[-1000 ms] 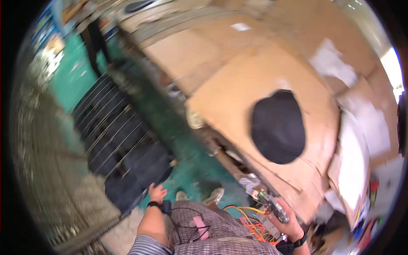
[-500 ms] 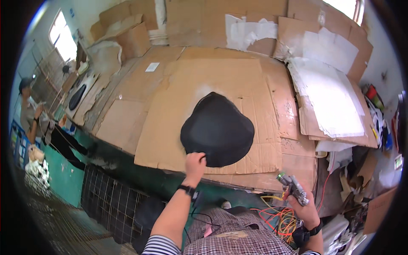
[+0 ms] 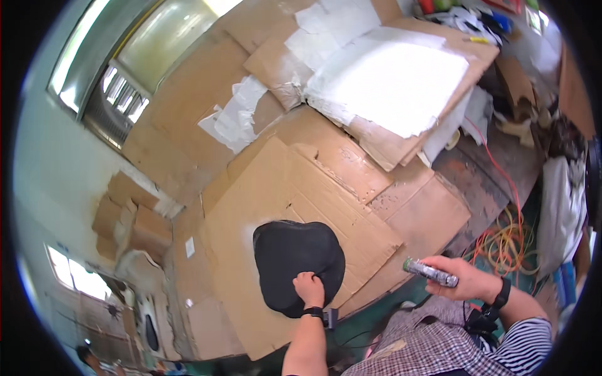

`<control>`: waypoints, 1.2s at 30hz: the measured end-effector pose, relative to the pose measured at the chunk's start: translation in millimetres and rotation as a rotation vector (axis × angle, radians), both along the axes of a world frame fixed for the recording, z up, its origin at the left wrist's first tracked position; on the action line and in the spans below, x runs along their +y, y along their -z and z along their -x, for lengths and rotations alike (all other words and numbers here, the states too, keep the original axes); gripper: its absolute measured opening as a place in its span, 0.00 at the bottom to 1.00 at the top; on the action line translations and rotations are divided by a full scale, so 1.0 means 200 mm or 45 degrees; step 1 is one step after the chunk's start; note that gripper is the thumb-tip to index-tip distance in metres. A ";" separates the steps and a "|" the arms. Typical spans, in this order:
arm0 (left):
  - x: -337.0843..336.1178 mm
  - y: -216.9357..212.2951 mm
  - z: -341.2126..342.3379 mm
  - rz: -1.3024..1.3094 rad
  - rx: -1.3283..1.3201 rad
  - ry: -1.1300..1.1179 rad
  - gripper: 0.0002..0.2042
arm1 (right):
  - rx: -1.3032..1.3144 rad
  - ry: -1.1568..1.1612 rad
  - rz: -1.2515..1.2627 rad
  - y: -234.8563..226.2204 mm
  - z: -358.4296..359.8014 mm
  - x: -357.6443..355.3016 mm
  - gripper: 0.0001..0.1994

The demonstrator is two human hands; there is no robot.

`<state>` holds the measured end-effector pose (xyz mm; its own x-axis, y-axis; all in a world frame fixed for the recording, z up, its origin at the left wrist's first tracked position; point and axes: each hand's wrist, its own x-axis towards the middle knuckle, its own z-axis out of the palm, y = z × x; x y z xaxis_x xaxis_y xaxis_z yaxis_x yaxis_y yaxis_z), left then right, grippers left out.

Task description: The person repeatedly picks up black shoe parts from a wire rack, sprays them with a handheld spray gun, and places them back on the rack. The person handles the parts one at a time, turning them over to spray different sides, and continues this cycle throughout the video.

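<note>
A black, smooth pad (image 3: pixel 282 254) with a rounded, three-lobed outline, like a seat cushion, lies on the cardboard sheet (image 3: pixel 251 188). My left hand (image 3: pixel 309 289) is over its near right part, the fingers curled together against the black surface. Whatever the fingertips pinch is partly hidden by the hand. Off to the right, in front of my body, my right hand (image 3: pixel 464 279) is wrapped round a silver metal spray gun (image 3: pixel 433 273) with a green end. The gun is held apart from the pad and points left.
White paper (image 3: pixel 389 81) covers a raised cardboard panel at the far right. Orange and yellow hoses (image 3: pixel 501 241) lie coiled on the floor at the right. Another dark pad (image 3: pixel 151 332) rests on a surface at the far left, near a person (image 3: pixel 91 358) at the lower left edge.
The view has swung to the right and tilted. My left hand has gone from the pad's near left edge to its near right part. The spray gun stays in my right hand.
</note>
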<state>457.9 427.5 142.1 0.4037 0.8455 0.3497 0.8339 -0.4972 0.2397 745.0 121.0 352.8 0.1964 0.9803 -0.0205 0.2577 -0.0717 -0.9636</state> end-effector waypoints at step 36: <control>-0.74 0.15 1.53 0.795 -1.129 -1.122 0.14 | 0.041 -0.176 0.088 -0.52 0.64 -0.07 0.23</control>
<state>152.2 278.9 111.4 -0.4904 0.8113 -0.3183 0.2683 0.4881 0.8305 616.5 106.4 456.1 0.0577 0.9940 -0.0926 0.2385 -0.1038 -0.9656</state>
